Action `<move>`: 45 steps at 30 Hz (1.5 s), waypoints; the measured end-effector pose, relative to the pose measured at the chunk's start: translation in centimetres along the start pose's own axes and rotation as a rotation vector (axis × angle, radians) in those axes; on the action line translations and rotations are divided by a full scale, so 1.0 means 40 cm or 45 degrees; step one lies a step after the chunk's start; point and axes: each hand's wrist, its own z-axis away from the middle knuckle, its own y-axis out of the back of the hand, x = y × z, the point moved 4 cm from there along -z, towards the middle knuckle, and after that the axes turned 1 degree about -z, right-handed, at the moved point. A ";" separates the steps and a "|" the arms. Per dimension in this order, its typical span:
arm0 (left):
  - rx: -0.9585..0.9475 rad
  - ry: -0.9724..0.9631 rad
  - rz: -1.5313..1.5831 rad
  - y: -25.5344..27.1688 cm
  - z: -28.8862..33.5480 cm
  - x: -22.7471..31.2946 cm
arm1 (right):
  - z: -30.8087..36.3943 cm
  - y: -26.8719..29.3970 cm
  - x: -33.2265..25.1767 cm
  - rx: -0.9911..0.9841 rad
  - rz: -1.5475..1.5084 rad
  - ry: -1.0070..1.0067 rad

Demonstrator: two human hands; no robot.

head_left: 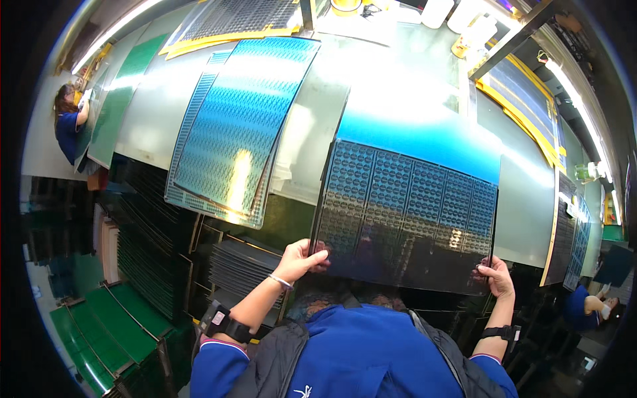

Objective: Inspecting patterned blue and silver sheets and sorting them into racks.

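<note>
A large, dark, glossy flat panel [405, 199] with rows of small round and rectangular marks is tilted in front of me. My left hand [302, 261] grips its near left corner, thumb on top. At the near right corner my right hand [497, 275] pinches the edge in the same way. The fingers under the panel show only dimly at its edges. Beyond the patterned part lies a plain bright blue area [424, 142], washed out by glare; I cannot tell whether it belongs to the same panel.
Left on the bench [149, 109] lie overlapping blue patterned sheets [239, 119]. Below stand racks of stacked dark panels [242, 272] and a green panel [109, 331]. Yellow-edged frames [524, 106] lie at the back right. One person [68, 126] works far left, another [584, 308] far right.
</note>
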 end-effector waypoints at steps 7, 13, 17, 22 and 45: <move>0.100 -0.796 -0.289 -0.090 -0.102 0.396 | -0.163 -0.028 -0.163 0.164 0.171 0.405; 0.205 -1.028 -1.214 -0.024 -0.219 0.473 | -0.286 -0.001 -0.182 0.383 0.371 0.753; 0.085 -1.206 -1.544 -0.014 -0.217 0.436 | -0.286 0.007 -0.157 0.460 0.275 0.853; 0.007 -1.094 -1.577 -0.010 -0.201 0.426 | -0.311 0.035 -0.132 0.452 0.202 0.838; -0.028 -0.939 -1.627 -0.017 -0.198 0.423 | -0.299 0.033 -0.123 0.435 0.128 0.823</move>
